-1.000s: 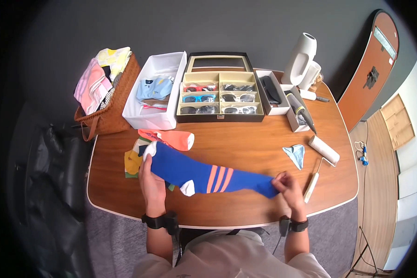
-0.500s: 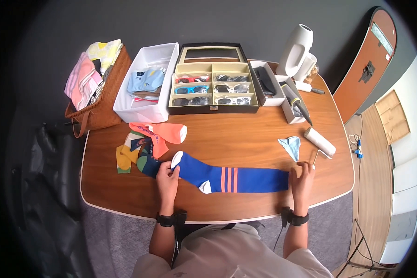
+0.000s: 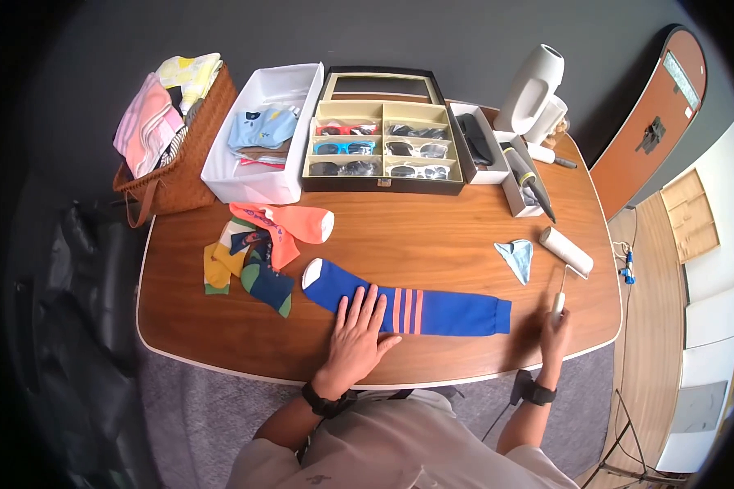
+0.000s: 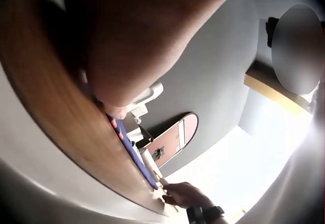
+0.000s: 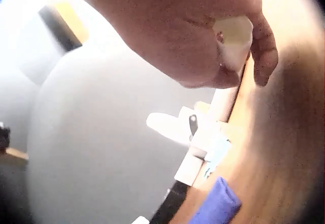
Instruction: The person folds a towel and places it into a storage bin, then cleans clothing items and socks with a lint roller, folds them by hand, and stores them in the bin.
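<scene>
A long blue sock [image 3: 457,314] with orange stripes and a white toe and heel lies flat across the table. The left hand [image 3: 356,334] rests on its foot part with fingers spread. At the right, the right hand [image 3: 554,334] holds the handle of a white lint roller [image 3: 566,251], which lies beyond the sock's cuff. In the right wrist view the fingers of the right hand [image 5: 203,46] curl round the pale handle, and the blue cuff [image 5: 218,203] is below. The left wrist view shows the sock [image 4: 133,155] edge-on beside the left hand [image 4: 127,81].
Several colourful socks [image 3: 267,285] lie left of the blue one, a light blue cloth [image 3: 516,259] right. Behind stand a wicker basket [image 3: 189,169] of clothes, a white bin [image 3: 257,183], a sunglasses case [image 3: 383,186], small boxes [image 3: 520,202] and a white vase [image 3: 534,90].
The left hand has let go of the sock's toe and now rests flat on the sock. The right hand has left the cuff and taken the roller's handle. The sock has been laid flat.
</scene>
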The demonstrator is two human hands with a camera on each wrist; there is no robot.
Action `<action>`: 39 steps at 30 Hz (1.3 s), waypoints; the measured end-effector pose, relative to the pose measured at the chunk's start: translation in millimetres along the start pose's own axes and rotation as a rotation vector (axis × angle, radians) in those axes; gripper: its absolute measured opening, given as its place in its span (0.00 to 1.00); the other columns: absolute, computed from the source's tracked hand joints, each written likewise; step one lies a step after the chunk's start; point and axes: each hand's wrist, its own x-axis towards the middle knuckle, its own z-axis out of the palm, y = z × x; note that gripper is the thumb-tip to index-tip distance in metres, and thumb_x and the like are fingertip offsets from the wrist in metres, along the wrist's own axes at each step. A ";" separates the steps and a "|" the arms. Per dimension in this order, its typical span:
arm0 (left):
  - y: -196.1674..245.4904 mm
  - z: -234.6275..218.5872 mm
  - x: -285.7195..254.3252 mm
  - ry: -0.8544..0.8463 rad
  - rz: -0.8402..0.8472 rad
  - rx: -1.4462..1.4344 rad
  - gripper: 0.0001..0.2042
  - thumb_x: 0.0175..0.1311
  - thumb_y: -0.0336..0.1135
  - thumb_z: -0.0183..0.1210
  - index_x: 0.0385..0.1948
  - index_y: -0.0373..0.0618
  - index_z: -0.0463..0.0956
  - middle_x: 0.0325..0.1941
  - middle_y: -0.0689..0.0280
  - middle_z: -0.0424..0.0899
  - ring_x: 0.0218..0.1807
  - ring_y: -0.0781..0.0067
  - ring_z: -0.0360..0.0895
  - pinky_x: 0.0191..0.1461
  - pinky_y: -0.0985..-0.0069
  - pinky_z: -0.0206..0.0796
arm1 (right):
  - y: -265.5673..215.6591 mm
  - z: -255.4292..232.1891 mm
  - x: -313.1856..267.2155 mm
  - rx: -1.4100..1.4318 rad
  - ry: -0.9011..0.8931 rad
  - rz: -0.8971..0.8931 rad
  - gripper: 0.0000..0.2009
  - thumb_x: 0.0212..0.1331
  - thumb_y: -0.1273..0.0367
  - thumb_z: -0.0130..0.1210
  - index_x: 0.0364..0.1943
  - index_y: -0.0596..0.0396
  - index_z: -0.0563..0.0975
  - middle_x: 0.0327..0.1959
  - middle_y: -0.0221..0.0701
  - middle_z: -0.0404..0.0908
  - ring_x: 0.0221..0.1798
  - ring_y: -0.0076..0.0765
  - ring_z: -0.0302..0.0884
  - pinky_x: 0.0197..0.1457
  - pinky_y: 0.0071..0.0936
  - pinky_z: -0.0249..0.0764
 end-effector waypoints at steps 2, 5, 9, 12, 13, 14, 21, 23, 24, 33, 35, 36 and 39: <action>1.8 -3.3 -0.7 -0.009 -0.009 0.033 0.37 0.62 0.55 0.58 0.68 0.40 0.60 0.76 0.49 0.51 0.76 0.42 0.45 0.76 0.44 0.34 | -48.7 -31.1 -0.7 0.326 -0.111 0.329 0.15 0.63 0.70 0.54 0.52 0.62 0.72 0.29 0.30 0.72 0.16 0.17 0.66 0.16 0.19 0.59; -0.2 -2.1 -0.6 -0.005 -0.038 0.033 0.36 0.62 0.57 0.58 0.69 0.50 0.61 0.76 0.47 0.49 0.76 0.36 0.43 0.73 0.36 0.31 | -50.7 -55.9 -5.1 0.320 -0.081 0.367 0.15 0.63 0.70 0.55 0.51 0.61 0.73 0.20 0.24 0.69 0.14 0.16 0.62 0.15 0.17 0.56; -0.8 -5.1 -0.9 0.021 -0.032 0.043 0.36 0.60 0.58 0.59 0.69 0.53 0.62 0.75 0.42 0.47 0.75 0.33 0.41 0.72 0.34 0.31 | -78.0 -95.4 -19.7 0.343 -0.043 0.302 0.17 0.62 0.71 0.57 0.54 0.63 0.74 0.22 0.27 0.75 0.15 0.14 0.62 0.16 0.16 0.56; 3.7 -9.6 -2.1 0.050 -0.041 0.046 0.37 0.58 0.58 0.60 0.69 0.54 0.62 0.75 0.40 0.47 0.75 0.31 0.41 0.72 0.33 0.32 | -98.1 -120.5 -23.6 0.394 -0.057 0.192 0.20 0.63 0.75 0.54 0.59 0.63 0.73 0.41 0.34 0.83 0.17 0.11 0.61 0.17 0.14 0.55; 6.3 -10.6 -1.9 0.062 -0.043 0.048 0.37 0.58 0.58 0.61 0.69 0.54 0.62 0.75 0.39 0.47 0.75 0.30 0.41 0.71 0.33 0.32 | -108.5 -124.9 -25.7 0.434 -0.076 0.185 0.21 0.61 0.74 0.56 0.59 0.63 0.73 0.39 0.33 0.83 0.18 0.11 0.61 0.18 0.14 0.55; 11.5 -10.9 -2.4 0.058 0.027 0.045 0.38 0.56 0.58 0.62 0.69 0.54 0.62 0.75 0.41 0.49 0.75 0.31 0.43 0.71 0.33 0.33 | -110.7 -130.4 -25.8 0.428 -0.179 0.169 0.21 0.61 0.74 0.56 0.59 0.63 0.73 0.39 0.32 0.82 0.18 0.11 0.61 0.18 0.13 0.55; 48.1 11.8 -8.3 -0.074 0.271 -0.099 0.40 0.60 0.59 0.57 0.66 0.35 0.62 0.75 0.52 0.55 0.78 0.56 0.47 0.79 0.58 0.35 | -200.8 -87.5 -45.0 0.427 -0.733 -0.041 0.21 0.57 0.77 0.58 0.58 0.61 0.75 0.38 0.31 0.83 0.34 0.20 0.76 0.36 0.19 0.72; 48.0 14.9 -8.4 -0.056 0.289 -0.106 0.40 0.60 0.61 0.54 0.66 0.35 0.62 0.75 0.52 0.55 0.78 0.56 0.47 0.79 0.58 0.34 | -206.9 -68.3 -47.4 0.338 -0.883 -0.189 0.21 0.57 0.78 0.59 0.57 0.59 0.76 0.38 0.33 0.83 0.38 0.24 0.78 0.41 0.23 0.74; 47.5 15.9 -8.7 -0.049 0.291 -0.089 0.40 0.61 0.62 0.52 0.66 0.35 0.62 0.75 0.52 0.56 0.77 0.56 0.48 0.79 0.58 0.34 | -213.0 -63.3 -50.9 0.285 -0.929 -0.199 0.21 0.56 0.77 0.60 0.56 0.58 0.77 0.38 0.36 0.84 0.38 0.25 0.79 0.41 0.24 0.74; 47.1 20.5 -10.6 -0.036 0.294 -0.053 0.38 0.63 0.61 0.51 0.64 0.34 0.64 0.73 0.52 0.58 0.75 0.56 0.53 0.79 0.58 0.35 | -229.7 -35.3 -65.2 0.126 -0.939 -0.572 0.24 0.54 0.74 0.62 0.59 0.57 0.75 0.41 0.45 0.83 0.36 0.46 0.83 0.40 0.36 0.77; 47.2 20.8 -10.3 -0.018 0.306 -0.038 0.37 0.63 0.60 0.51 0.63 0.34 0.66 0.73 0.52 0.60 0.75 0.56 0.54 0.79 0.58 0.35 | -234.1 -26.6 -66.2 0.143 -0.951 -0.571 0.24 0.54 0.74 0.62 0.59 0.57 0.74 0.41 0.47 0.82 0.37 0.51 0.82 0.40 0.38 0.77; 47.4 21.1 -10.0 -0.019 0.307 -0.038 0.37 0.63 0.60 0.51 0.63 0.34 0.66 0.73 0.52 0.60 0.75 0.56 0.54 0.79 0.58 0.35 | -237.1 -21.9 -66.4 0.160 -0.961 -0.570 0.24 0.54 0.74 0.61 0.59 0.57 0.74 0.41 0.48 0.82 0.37 0.55 0.82 0.41 0.39 0.77; 47.1 23.1 -11.0 -0.034 0.300 -0.058 0.36 0.64 0.59 0.51 0.61 0.33 0.67 0.69 0.52 0.65 0.73 0.55 0.56 0.79 0.57 0.35 | -257.1 -7.4 -70.6 0.167 -0.927 -0.625 0.25 0.53 0.74 0.61 0.59 0.57 0.74 0.40 0.51 0.80 0.40 0.63 0.78 0.41 0.43 0.76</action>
